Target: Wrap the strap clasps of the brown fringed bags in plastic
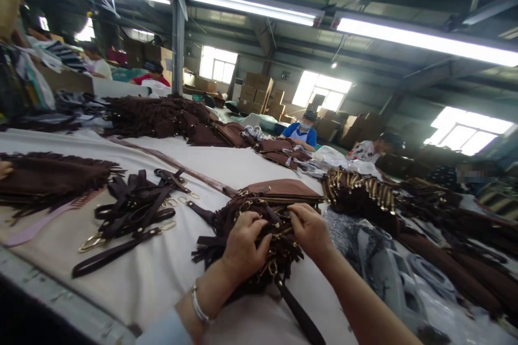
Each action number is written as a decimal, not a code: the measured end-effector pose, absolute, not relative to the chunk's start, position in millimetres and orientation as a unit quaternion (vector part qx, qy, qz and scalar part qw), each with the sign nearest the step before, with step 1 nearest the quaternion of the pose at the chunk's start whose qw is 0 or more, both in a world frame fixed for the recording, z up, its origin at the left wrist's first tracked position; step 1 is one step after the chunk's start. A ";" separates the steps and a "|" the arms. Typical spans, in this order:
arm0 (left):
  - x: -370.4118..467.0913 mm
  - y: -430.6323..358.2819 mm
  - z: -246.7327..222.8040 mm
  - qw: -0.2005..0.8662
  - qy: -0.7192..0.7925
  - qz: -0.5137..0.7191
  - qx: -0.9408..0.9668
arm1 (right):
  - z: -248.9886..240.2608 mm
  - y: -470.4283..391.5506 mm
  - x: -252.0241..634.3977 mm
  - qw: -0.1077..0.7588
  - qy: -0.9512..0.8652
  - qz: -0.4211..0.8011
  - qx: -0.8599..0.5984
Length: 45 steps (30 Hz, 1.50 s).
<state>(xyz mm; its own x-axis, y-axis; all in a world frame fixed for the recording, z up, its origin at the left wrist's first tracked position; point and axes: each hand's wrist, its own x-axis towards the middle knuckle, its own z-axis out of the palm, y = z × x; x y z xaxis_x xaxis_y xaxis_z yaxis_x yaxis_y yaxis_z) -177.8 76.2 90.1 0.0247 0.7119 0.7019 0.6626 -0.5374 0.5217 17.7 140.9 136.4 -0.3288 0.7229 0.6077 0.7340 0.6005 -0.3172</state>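
Observation:
A brown fringed bag [279, 194] lies on the white table [162, 275] in front of me, its fringe and gold hardware bunched toward me. My left hand [244, 245] grips the fringed front of the bag, a bracelet on its wrist. My right hand [309, 229] pinches the bag's top edge near a gold ring. A dark strap [299, 315] runs from the bag toward me.
A pile of dark straps with gold rings [133, 215] lies to the left. A fringed piece [48, 178] sits at far left. Stacks of brown bags [162, 116] fill the back. Studded items [360, 188] lie to the right. A person in blue [301, 132] works beyond.

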 end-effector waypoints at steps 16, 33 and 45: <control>-179.5 76.7 45.7 0.055 0.427 0.528 0.732 | 147.9 257.6 -74.3 -0.035 -0.912 0.001 -0.408; -209.0 88.3 83.6 -0.015 0.525 0.445 0.726 | 134.0 142.0 37.1 0.262 -0.883 0.136 -0.364; -171.0 52.5 167.4 0.000 0.588 0.210 0.781 | 133.4 106.4 85.0 0.337 -0.861 0.074 -0.374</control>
<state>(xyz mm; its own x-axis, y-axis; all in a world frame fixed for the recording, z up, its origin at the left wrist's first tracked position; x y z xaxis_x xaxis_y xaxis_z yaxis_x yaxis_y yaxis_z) -171.0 52.5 167.4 0.2197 0.9184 0.3289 0.9188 -0.3081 0.2466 85.0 106.4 133.4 -0.4920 0.6945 0.5250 0.5946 0.7085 -0.3800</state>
